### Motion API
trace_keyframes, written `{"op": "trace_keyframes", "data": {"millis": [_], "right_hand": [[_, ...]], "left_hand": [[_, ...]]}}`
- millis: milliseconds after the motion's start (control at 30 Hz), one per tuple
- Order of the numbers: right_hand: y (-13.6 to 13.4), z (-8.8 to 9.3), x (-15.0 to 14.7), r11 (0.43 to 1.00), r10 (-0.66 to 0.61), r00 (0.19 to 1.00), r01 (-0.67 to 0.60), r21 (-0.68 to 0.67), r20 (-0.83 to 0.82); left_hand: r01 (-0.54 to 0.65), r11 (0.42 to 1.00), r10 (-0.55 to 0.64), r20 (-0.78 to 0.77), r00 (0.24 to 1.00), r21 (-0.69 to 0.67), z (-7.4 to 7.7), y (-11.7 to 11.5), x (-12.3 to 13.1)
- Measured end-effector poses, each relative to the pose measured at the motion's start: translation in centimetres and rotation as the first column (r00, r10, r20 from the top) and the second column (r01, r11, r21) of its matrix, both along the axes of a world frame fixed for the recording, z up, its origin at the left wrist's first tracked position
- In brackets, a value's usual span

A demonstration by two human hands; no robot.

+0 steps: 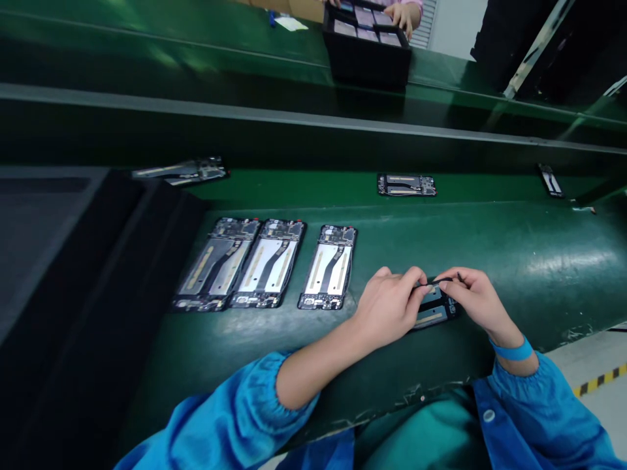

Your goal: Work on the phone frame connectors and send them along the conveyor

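Note:
An opened phone (432,317), its inside facing up, lies on the green bench in front of me, partly covered by my fingers. My left hand (385,303) reaches over its left part, thumb and forefinger pinched at the far long edge. At the right end, my right hand (473,297) is also closed, its thumb and finger pressed on that same edge. Whether a thin cable is caught between the fingertips cannot be made out. To the left lies another opened phone (328,267), and beyond it a close pair, one phone (269,264) touching a second phone (218,264).
On the lower strip behind lie a phone (406,185), a small phone (550,180) and overlapping phone parts (196,171). A black box (161,261) blocks the left side. Across the raised ledge (294,117), a person's hand (404,16) touches a filled black bin (367,62).

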State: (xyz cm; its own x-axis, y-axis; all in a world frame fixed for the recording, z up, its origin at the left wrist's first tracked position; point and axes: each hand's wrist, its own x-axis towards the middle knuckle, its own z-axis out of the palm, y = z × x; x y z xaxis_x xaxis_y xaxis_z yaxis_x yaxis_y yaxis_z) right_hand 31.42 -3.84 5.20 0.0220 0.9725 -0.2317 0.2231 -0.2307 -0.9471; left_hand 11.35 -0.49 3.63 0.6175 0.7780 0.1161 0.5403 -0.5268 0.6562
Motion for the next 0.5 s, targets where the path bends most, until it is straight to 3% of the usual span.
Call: {"op": "trace_keyframes", "data": {"millis": [167, 267, 367, 500], "right_hand": [[1.0, -0.1, -0.7, 0.994, -0.095, 0.994, 0.098, -0.052, 0.058], [1.3, 0.1, -0.4, 0.998, 0.014, 0.997, -0.009, -0.060, 0.080], [0.6, -0.2, 0.9, 0.994, 0.098, 0.977, -0.103, 0.020, 0.191], [1.7, -1.3, 4.0, 0.985, 0.025, 0.954, -0.074, 0.157, 0.297]], "left_hand": [[-0.028, 1.000, 0.028, -0.019, 0.999, 0.008, -0.1, 0.4, -0.1], [-0.041, 0.999, 0.042, -0.025, 0.999, 0.025, 0.1, 0.4, -0.1], [-0.067, 0.998, 0.067, -0.041, 0.997, 0.018, 0.6, -0.1, 0.5], [-0.092, 0.991, 0.092, 0.001, 0.996, 0.097, 0.4, 0.8, 1.4]]}}
